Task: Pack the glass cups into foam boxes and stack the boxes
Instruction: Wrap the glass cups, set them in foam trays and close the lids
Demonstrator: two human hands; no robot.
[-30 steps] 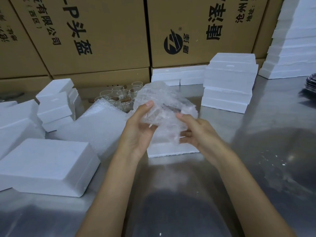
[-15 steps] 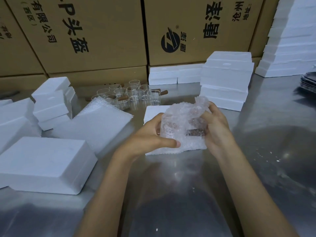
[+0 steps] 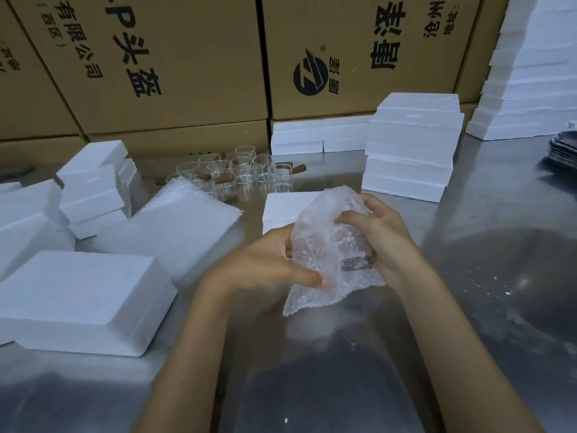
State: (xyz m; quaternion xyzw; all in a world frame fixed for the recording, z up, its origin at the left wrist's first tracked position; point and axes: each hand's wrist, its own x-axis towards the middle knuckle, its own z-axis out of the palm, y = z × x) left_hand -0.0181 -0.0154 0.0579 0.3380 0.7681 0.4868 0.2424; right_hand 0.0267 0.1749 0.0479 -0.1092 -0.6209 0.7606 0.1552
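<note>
Cardboard cartons [image 3: 187,64] wall off the bench's [image 3: 468,276] far edge, foam boxes [image 3: 412,148] stacked in front of them and more toward the left edge, with a pile of bubble wrap sheets [image 3: 175,226] and a cluster of glass cups [image 3: 240,173] mid-bench near the far edge. Over the bench centre, left hand [image 3: 265,264] and right hand [image 3: 381,232] both curl round one bubble wrap bundle [image 3: 327,254], above a foam box [image 3: 281,207]. Dark handle shows through the wrap; cup inside not clearly visible.
</note>
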